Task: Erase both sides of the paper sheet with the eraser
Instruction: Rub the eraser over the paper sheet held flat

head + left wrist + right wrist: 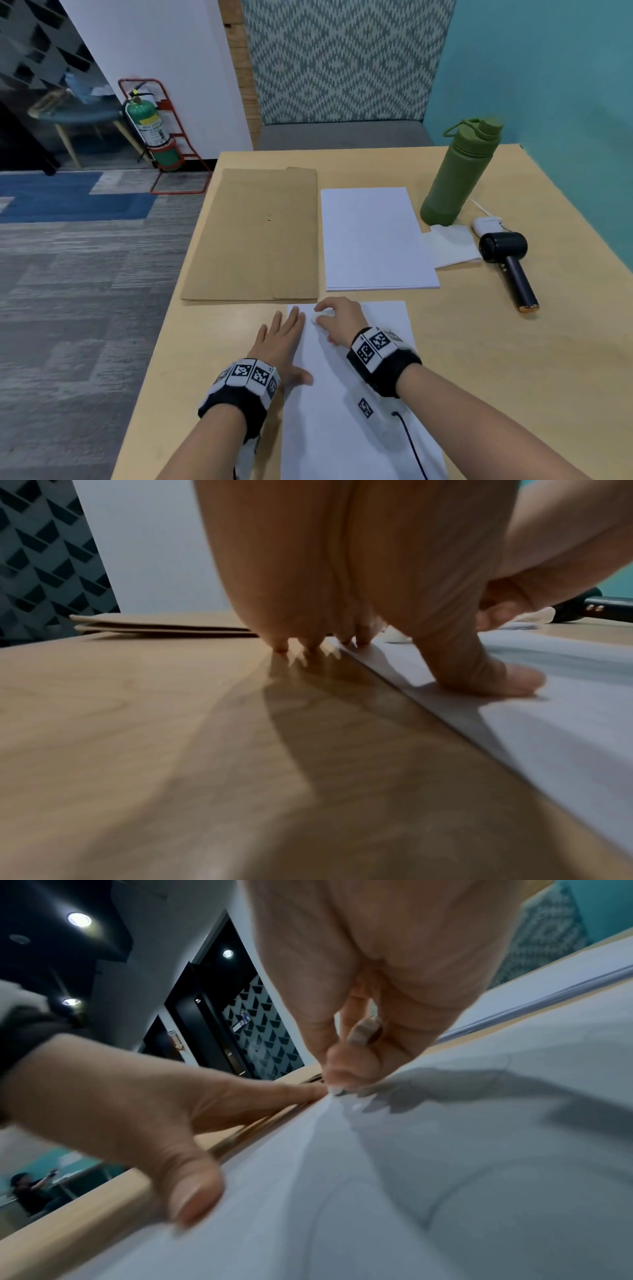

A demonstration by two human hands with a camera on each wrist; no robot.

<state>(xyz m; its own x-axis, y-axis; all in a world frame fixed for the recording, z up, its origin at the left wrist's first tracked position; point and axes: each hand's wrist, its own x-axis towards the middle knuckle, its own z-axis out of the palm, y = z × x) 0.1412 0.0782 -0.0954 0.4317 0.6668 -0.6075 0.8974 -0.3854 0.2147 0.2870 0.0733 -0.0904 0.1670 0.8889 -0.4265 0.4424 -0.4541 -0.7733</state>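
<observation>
Rubbing: your right hand point(337, 317) pinched the eraser point(322, 316) at the paper sheet point(346, 404)'s far-left corner.
Bracing: your left hand point(279, 346) lay flat, fingers straight, thumb on the sheet's edge.
Advice: short strokes away from that brace looked safest.

Black wristbands point(236, 397), white tag-marked blocks; bare forearms.

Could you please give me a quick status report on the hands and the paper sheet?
Left hand flat, pinning sheet's left edge. Right hand grips eraser on paper sheet, near its far left corner. Nothing blocking; envelope and paper stack lie beyond.
</observation>
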